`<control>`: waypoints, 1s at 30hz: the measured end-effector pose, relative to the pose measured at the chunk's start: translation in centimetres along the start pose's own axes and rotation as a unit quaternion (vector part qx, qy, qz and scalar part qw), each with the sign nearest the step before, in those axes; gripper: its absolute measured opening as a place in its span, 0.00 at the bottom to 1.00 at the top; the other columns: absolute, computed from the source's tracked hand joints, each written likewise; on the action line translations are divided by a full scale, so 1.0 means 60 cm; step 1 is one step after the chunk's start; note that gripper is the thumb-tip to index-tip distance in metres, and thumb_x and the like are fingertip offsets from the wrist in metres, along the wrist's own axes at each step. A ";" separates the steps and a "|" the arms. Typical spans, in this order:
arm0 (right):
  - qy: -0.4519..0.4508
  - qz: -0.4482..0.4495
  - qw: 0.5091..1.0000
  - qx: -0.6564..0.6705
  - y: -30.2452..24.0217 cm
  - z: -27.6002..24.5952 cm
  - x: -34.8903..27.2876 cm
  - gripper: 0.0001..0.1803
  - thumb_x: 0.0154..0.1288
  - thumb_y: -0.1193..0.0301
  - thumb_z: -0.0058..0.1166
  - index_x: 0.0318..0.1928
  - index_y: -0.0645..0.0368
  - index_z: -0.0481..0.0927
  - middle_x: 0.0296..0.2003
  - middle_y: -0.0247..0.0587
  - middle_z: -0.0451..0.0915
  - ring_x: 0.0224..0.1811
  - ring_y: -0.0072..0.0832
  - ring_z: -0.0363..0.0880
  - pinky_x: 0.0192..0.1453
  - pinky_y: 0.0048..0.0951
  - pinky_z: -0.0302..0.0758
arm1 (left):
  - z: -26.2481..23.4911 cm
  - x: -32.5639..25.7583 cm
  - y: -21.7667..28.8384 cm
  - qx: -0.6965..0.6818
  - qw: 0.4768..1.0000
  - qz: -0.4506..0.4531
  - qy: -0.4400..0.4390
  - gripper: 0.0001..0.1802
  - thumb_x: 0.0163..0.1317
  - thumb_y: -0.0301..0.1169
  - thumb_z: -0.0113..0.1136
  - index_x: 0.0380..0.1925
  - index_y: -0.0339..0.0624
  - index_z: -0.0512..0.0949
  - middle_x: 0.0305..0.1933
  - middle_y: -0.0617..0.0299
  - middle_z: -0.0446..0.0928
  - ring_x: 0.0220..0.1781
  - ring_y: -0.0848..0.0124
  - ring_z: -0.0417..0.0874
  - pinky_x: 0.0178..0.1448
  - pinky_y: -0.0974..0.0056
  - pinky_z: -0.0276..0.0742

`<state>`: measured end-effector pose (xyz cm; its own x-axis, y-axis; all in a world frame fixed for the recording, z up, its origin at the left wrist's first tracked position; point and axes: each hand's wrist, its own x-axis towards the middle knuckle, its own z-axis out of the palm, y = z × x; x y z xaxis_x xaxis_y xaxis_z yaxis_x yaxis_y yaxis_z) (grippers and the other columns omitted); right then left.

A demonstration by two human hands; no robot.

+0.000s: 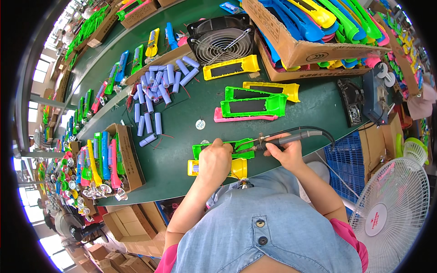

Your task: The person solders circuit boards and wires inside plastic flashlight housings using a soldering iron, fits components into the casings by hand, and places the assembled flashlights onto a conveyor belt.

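Note:
My right hand grips a soldering iron with a thin tube clamped alongside it. Its tip points into a green plastic shell lying on the bench in front of me. Over the middle of that shell is my left hand, its fingers curled and pressed together; what they pinch is hidden. Partly under the left hand, nearer to me, lies a yellow plastic shell with a lilac cylindrical battery cell at its left end.
Lilac cells with wires lie piled on the green bench. Further shells lie ahead, below a black fan. Cartons of shells and assembled pieces flank them. A soldering station and white fan stand right.

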<state>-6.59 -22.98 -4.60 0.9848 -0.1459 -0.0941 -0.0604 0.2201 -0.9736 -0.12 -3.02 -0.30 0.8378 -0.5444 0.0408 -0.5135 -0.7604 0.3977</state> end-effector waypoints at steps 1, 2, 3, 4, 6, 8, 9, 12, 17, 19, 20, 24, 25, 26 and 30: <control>0.000 -0.001 1.000 0.000 -0.002 0.000 -0.002 0.10 0.56 0.77 0.56 0.38 0.70 0.75 0.32 0.41 0.78 0.28 0.24 0.80 0.30 0.19 0.77 | 0.001 0.000 0.000 0.008 1.000 0.000 -0.001 0.03 0.47 0.23 0.56 0.22 0.40 0.79 0.24 0.55 0.72 0.24 0.57 0.77 0.30 0.58 0.73; 0.005 -0.023 1.000 -0.011 -0.005 0.001 -0.005 0.09 0.57 0.77 0.56 0.38 0.69 0.75 0.32 0.40 0.78 0.28 0.24 0.81 0.30 0.19 0.77 | 0.002 0.000 0.001 0.008 1.000 0.000 -0.001 0.03 0.47 0.23 0.56 0.22 0.40 0.79 0.24 0.55 0.72 0.24 0.57 0.77 0.30 0.58 0.73; 0.009 -0.046 0.999 -0.022 -0.008 0.002 -0.009 0.09 0.57 0.77 0.56 0.38 0.69 0.76 0.32 0.39 0.78 0.28 0.25 0.81 0.29 0.19 0.76 | 0.002 0.000 0.001 0.014 1.000 -0.001 -0.002 0.03 0.46 0.23 0.56 0.22 0.40 0.79 0.24 0.55 0.72 0.24 0.57 0.77 0.30 0.58 0.73; 0.009 -0.047 0.999 -0.021 -0.011 0.004 -0.014 0.09 0.57 0.77 0.56 0.38 0.69 0.76 0.32 0.39 0.78 0.28 0.25 0.81 0.29 0.19 0.76 | 0.002 0.000 0.001 0.020 1.000 -0.002 -0.003 0.03 0.46 0.24 0.56 0.22 0.40 0.79 0.24 0.55 0.72 0.24 0.57 0.77 0.30 0.58 0.73; 0.026 -0.122 0.992 0.007 -0.017 0.009 -0.028 0.10 0.55 0.77 0.58 0.39 0.66 0.76 0.33 0.43 0.79 0.28 0.26 0.81 0.30 0.21 0.77 | 0.002 0.000 0.000 0.027 1.000 0.011 0.000 0.03 0.45 0.23 0.55 0.20 0.40 0.77 0.24 0.55 0.72 0.24 0.58 0.77 0.29 0.59 0.74; -0.004 -0.187 0.978 -0.096 -0.026 0.016 -0.036 0.11 0.56 0.78 0.56 0.41 0.66 0.74 0.37 0.47 0.78 0.29 0.27 0.82 0.32 0.23 0.77 | 0.004 -0.002 -0.002 0.035 0.999 0.024 0.003 0.02 0.45 0.23 0.54 0.19 0.39 0.76 0.23 0.54 0.71 0.23 0.59 0.77 0.28 0.59 0.74; -0.032 -0.249 0.947 -0.199 -0.029 0.017 -0.042 0.13 0.57 0.80 0.55 0.43 0.67 0.72 0.42 0.51 0.77 0.30 0.29 0.82 0.35 0.25 0.78 | 0.005 -0.001 -0.002 0.033 0.999 0.024 0.005 0.02 0.44 0.23 0.54 0.19 0.39 0.76 0.24 0.54 0.71 0.24 0.59 0.77 0.29 0.59 0.74; -0.075 -0.214 0.940 -0.257 0.001 0.042 -0.045 0.26 0.50 0.71 0.63 0.49 0.63 0.68 0.47 0.49 0.75 0.44 0.36 0.78 0.57 0.40 0.66 | 0.002 -0.001 0.002 0.028 0.999 0.023 0.005 0.02 0.44 0.24 0.55 0.19 0.39 0.76 0.24 0.53 0.71 0.24 0.58 0.78 0.29 0.58 0.75; -0.149 -0.180 0.921 -0.310 0.004 0.060 -0.038 0.38 0.44 0.67 0.67 0.55 0.60 0.62 0.46 0.47 0.74 0.51 0.40 0.73 0.69 0.50 0.47 | 0.001 -0.001 0.005 0.034 0.999 0.015 -0.004 0.01 0.44 0.24 0.56 0.19 0.38 0.76 0.24 0.52 0.71 0.24 0.57 0.78 0.30 0.57 0.75; -0.143 -0.204 0.919 -0.305 0.008 0.060 -0.037 0.38 0.44 0.67 0.67 0.56 0.60 0.62 0.46 0.47 0.74 0.51 0.40 0.73 0.69 0.50 0.48 | 0.000 -0.001 0.007 0.037 0.999 0.009 -0.012 0.01 0.44 0.23 0.55 0.20 0.38 0.76 0.24 0.52 0.71 0.25 0.57 0.78 0.31 0.57 0.75; -0.136 -0.227 0.917 -0.299 0.009 0.060 -0.036 0.39 0.43 0.68 0.68 0.56 0.61 0.62 0.46 0.47 0.74 0.51 0.40 0.73 0.69 0.49 0.49 | 0.000 -0.002 0.006 0.037 0.999 0.009 -0.011 0.01 0.44 0.23 0.55 0.20 0.38 0.76 0.24 0.52 0.71 0.25 0.57 0.78 0.31 0.57 0.75; -0.134 -0.239 0.917 -0.289 0.010 0.059 -0.035 0.39 0.43 0.68 0.68 0.56 0.61 0.62 0.46 0.47 0.74 0.51 0.41 0.72 0.68 0.49 0.52 | -0.006 -0.007 -0.002 0.015 1.000 0.021 -0.007 0.04 0.45 0.23 0.58 0.25 0.39 0.79 0.25 0.56 0.72 0.27 0.58 0.77 0.33 0.58 0.73; -0.140 -0.239 0.914 -0.296 0.007 0.059 -0.033 0.39 0.43 0.68 0.68 0.56 0.61 0.62 0.46 0.47 0.74 0.51 0.42 0.72 0.68 0.49 0.52 | -0.011 -0.010 -0.005 -0.017 0.999 0.040 0.009 0.05 0.46 0.23 0.59 0.26 0.40 0.79 0.26 0.57 0.72 0.27 0.59 0.76 0.33 0.59 0.73; -0.146 -0.239 0.911 -0.304 0.005 0.058 -0.031 0.39 0.43 0.68 0.67 0.56 0.61 0.62 0.46 0.48 0.74 0.51 0.43 0.72 0.68 0.49 0.52 | -0.024 -0.015 -0.010 -0.017 0.999 0.041 0.009 0.05 0.46 0.23 0.59 0.26 0.40 0.79 0.26 0.57 0.72 0.27 0.59 0.76 0.33 0.59 0.73; -0.164 -0.245 0.904 -0.308 -0.006 0.038 -0.007 0.38 0.44 0.70 0.66 0.56 0.61 0.61 0.48 0.47 0.74 0.53 0.47 0.70 0.68 0.48 0.52 | -0.067 -0.035 -0.021 -0.121 0.984 0.127 -0.027 0.10 0.42 0.24 0.63 0.28 0.42 0.79 0.31 0.62 0.74 0.30 0.62 0.75 0.35 0.62 0.72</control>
<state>-6.61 -20.77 -3.75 0.9069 0.2354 0.3494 0.4173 -0.3876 -0.8220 -0.50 0.50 2.82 0.6732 -0.7294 0.1213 -0.6410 -0.4939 0.5875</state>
